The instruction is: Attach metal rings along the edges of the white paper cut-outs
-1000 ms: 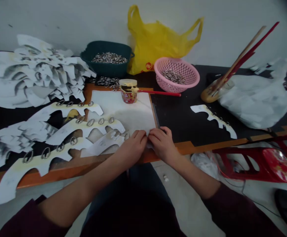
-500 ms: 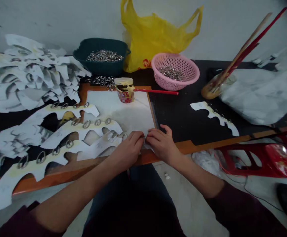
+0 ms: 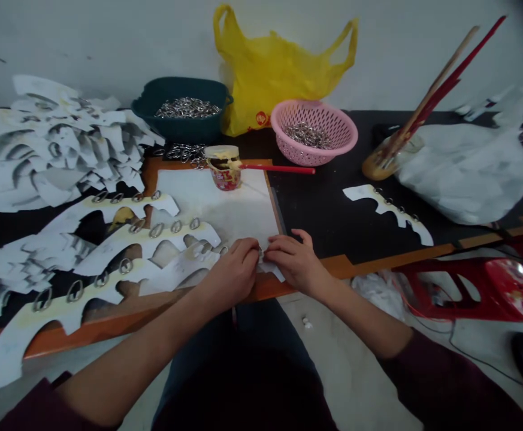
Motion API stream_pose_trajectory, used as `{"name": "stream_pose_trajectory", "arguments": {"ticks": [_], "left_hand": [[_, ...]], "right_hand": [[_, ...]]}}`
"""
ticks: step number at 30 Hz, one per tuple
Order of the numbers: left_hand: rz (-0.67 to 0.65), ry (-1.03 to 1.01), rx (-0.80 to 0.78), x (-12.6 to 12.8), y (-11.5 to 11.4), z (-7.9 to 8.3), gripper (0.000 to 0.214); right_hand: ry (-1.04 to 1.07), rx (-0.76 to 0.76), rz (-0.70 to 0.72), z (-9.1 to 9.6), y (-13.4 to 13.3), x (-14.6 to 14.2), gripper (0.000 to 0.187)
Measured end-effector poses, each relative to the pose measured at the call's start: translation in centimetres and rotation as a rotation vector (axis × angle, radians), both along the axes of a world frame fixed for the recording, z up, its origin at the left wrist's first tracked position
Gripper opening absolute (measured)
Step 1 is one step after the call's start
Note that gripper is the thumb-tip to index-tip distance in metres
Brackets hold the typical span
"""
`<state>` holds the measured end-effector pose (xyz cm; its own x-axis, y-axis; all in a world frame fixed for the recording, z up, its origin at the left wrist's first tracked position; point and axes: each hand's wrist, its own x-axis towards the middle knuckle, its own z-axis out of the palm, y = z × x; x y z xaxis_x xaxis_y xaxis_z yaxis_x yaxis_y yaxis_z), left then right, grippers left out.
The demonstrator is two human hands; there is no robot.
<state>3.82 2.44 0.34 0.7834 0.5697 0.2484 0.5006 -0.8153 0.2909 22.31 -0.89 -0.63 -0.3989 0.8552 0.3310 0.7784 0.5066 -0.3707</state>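
- Far left, a heap of white paper cut-outs with grey ink-wash shading point(image 3: 50, 143) and a lower heap of the same point(image 3: 23, 269) show no rings that can be made out.
- Three scalloped, yellow-edged paper strips point(image 3: 67, 305) lie on the bench point(image 3: 315, 221), each carrying a row of silver rings.
- The left hand point(image 3: 229, 275) is clenched, its fingers closing on a small silver ring point(image 3: 260, 253) at the edge of a white scalloped cut-out point(image 3: 184, 269), which lies on a white board point(image 3: 216, 209).
- The right hand point(image 3: 295, 263) curls against the same cut-out's end; whether it grips is hidden.
- Behind, a dark green tub point(image 3: 180, 127) and a pink plastic basket point(image 3: 328, 114) hold many loose rings.
- Far right, a ringed strip point(image 3: 387, 206) lies apart.
- Several pieces appear ringed, though the heaps and full containers suggest much remains.
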Motion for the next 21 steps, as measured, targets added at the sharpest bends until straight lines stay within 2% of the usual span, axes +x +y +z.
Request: {"name": "stream_pose_trajectory", "arguments": {"ticks": [11,16,21], "left_hand": [[-0.038,-0.009,0.054,-1.1,-0.3,-0.8,0.019],[-0.123,0.04,0.171,-1.3,-0.9,-0.2,0.02],[-0.136,0.112,0.287,-0.6,-1.7,0.1,0.027]], "right_hand": [[0.022,0.003,0.006,-0.2,0.0,0.1,0.021],[0.008,0.008,0.001,-0.1,-0.1,0.0,0.021],[-0.021,0.01,0.003,-0.1,-0.3,0.0,0.022]]}}
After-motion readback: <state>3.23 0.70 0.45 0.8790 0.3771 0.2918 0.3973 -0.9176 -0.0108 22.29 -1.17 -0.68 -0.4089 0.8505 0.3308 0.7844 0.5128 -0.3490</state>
